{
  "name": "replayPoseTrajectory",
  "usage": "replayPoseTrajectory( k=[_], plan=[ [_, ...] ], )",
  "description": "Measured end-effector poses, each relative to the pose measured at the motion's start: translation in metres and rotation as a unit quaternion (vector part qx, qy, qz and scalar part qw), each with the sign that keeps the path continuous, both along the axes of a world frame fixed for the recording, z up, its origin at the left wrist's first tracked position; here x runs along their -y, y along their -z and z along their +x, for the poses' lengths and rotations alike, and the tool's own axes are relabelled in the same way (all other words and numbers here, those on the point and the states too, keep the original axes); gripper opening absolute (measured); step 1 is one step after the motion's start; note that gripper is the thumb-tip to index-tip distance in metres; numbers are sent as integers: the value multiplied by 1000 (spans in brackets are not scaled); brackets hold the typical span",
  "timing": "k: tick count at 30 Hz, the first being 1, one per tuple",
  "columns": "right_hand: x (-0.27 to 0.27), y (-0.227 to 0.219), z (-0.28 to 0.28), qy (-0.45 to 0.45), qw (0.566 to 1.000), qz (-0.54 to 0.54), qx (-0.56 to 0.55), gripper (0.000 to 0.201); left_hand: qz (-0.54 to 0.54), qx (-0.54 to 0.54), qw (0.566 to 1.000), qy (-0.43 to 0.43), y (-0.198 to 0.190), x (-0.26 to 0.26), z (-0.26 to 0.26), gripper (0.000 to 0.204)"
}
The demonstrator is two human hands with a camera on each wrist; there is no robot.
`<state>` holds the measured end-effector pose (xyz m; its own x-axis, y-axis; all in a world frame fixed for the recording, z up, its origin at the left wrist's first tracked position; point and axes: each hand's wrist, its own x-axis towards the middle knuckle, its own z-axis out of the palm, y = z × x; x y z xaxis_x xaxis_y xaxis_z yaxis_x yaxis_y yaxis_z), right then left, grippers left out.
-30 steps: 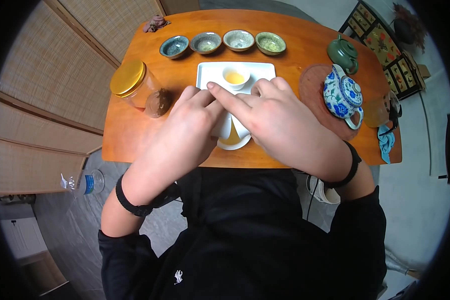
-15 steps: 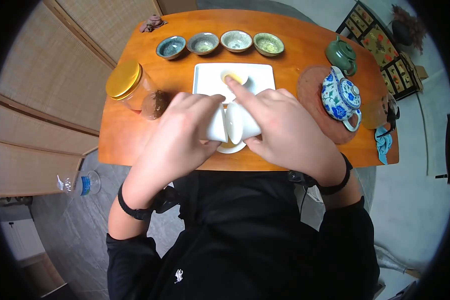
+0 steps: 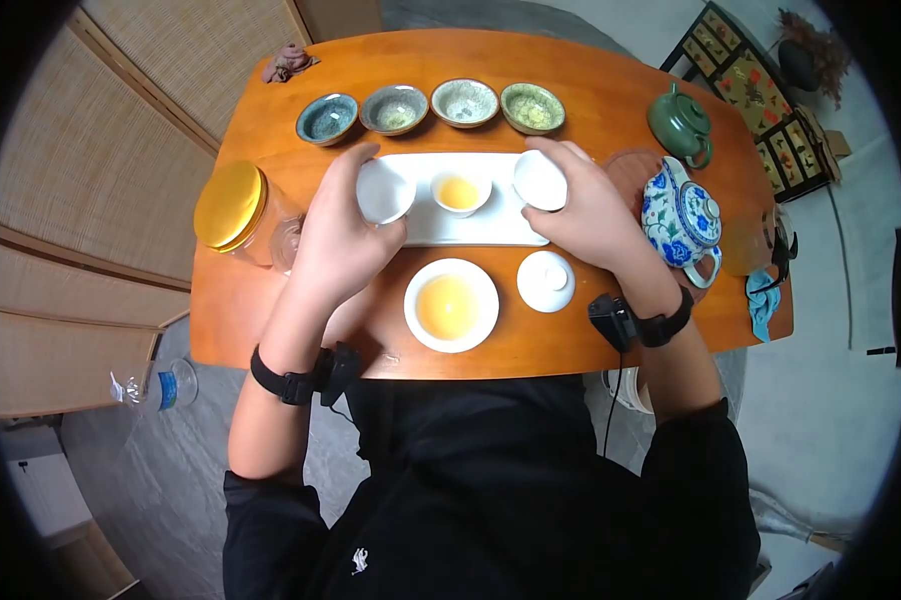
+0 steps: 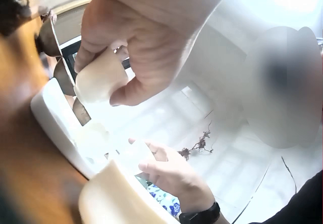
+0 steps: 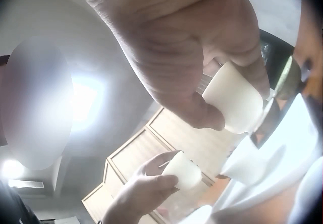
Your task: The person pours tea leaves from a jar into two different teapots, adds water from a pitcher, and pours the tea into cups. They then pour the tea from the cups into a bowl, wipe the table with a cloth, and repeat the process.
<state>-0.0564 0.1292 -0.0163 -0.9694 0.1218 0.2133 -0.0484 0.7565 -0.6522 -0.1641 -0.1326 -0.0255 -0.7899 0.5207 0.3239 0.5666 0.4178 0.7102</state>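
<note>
My left hand (image 3: pixel 340 235) grips a small white cup (image 3: pixel 386 190) between thumb and fingers, over the left end of the white tray (image 3: pixel 485 232). A second white cup (image 3: pixel 540 180) is held in my right hand (image 3: pixel 595 205) at the tray's right end. Both cups look tilted in the wrist views. Between them a white cup of yellow tea (image 3: pixel 460 192) stands on the tray. Nearer me sits a wide white bowl (image 3: pixel 451 336), also holding yellow tea, with a knobbed white lid (image 3: pixel 545 281) lying to its right.
Several glazed bowls (image 3: pixel 464 103) line up behind the tray. A gold-lidded jar (image 3: pixel 232 207) stands left. On the right are a blue-and-white teapot (image 3: pixel 680 218), a green teapot (image 3: pixel 680 125), a glass pitcher (image 3: pixel 750 245) and a blue cloth (image 3: pixel 763 292).
My hands have moved apart, from close together over the wide bowl to opposite ends of the tray, each carrying its white cup. The wide bowl and lid have come into full view.
</note>
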Motion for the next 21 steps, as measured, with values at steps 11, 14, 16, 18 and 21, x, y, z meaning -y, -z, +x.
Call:
replayPoseTrajectory(
  k=[11,14,16,18,21],
  plan=[
    [-1,18,-13,-5,998,0,66,58,-41,24,998,46,23,-7,-14,58],
    [-1,19,-15,-2,997,0,78,59,-48,29,997,46,26,-7,-17,58],
    [0,20,-15,-2,997,1,78,59,-50,32,997,47,24,-7,-16,58],
    [0,20,-15,-3,997,1,78,59,-51,35,997,48,25,-7,-17,58],
    [-1,24,-15,-5,997,11,80,68,-49,37,997,48,26,-9,-18,58]
  ],
)
